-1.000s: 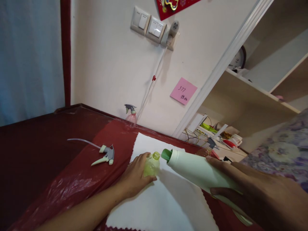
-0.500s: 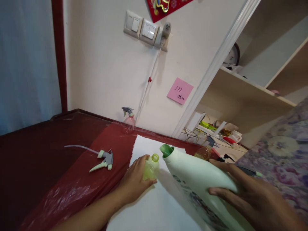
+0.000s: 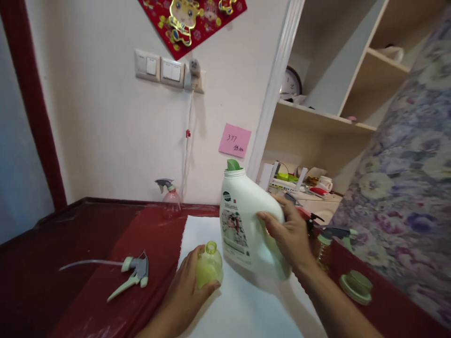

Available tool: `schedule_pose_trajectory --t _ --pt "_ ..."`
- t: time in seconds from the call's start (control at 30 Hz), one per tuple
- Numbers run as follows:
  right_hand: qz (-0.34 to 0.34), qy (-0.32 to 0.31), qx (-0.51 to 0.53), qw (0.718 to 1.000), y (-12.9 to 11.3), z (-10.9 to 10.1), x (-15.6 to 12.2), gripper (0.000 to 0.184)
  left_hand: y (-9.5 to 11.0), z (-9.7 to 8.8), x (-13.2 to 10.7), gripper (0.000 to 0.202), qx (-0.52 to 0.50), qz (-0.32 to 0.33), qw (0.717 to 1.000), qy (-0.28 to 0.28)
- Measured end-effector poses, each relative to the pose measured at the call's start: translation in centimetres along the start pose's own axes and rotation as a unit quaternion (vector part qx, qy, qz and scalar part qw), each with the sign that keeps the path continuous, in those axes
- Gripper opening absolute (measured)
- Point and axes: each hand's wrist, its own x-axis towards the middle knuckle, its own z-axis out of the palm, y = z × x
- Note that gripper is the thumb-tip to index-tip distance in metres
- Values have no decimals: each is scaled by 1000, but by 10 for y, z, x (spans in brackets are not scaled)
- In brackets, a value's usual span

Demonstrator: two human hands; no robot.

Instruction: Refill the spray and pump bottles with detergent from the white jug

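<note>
My left hand (image 3: 188, 288) is wrapped round a small yellow-green spray bottle body (image 3: 210, 268), open at the neck, with pale liquid inside. In my right hand (image 3: 291, 230) is a big pale green detergent jug (image 3: 239, 220), gripped by its handle. The jug is nearly upright, uncapped, and shows a green pouring spout. It is just right of the small bottle, over the white paper (image 3: 200, 230); whether its base touches the paper I cannot tell. A grey and pale green spray head (image 3: 136, 272) with a long tube lies to the left of my left hand.
Against the wall stands a pink spray bottle (image 3: 172, 199). Right of my right arm are another spray bottle (image 3: 324, 246), a black pump top (image 3: 313, 219) and a round green cap (image 3: 356, 285). Floral fabric (image 3: 398, 202) hangs along the right side.
My right hand has tipped the jug from leaning toward the small bottle to nearly upright. The left hand still holds the small bottle. The head view has turned and shifted.
</note>
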Motion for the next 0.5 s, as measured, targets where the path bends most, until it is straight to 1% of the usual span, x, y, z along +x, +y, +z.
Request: schedule_pose_trajectory --t 0.13,0.2,0.27,0.37,0.43,0.5 --pt "16 60 35 997 40 39 -5 66 -1 -1 3 87 16 8 1000 -3" --pt "25 73 45 996 57 54 -10 67 -4 -2 5 87 24 14 1000 -7" --pt "34 77 49 995 71 63 -16 66 -8 -2 7 87 31 22 999 -4" --pt "43 64 41 996 80 64 -21 62 -14 -1 9 87 33 30 999 -4" --pt "40 55 25 997 75 59 -25 59 -16 -2 9 86 31 33 999 -3" --pt "30 68 5 997 63 53 -33 61 -17 -3 8 84 31 33 999 -3"
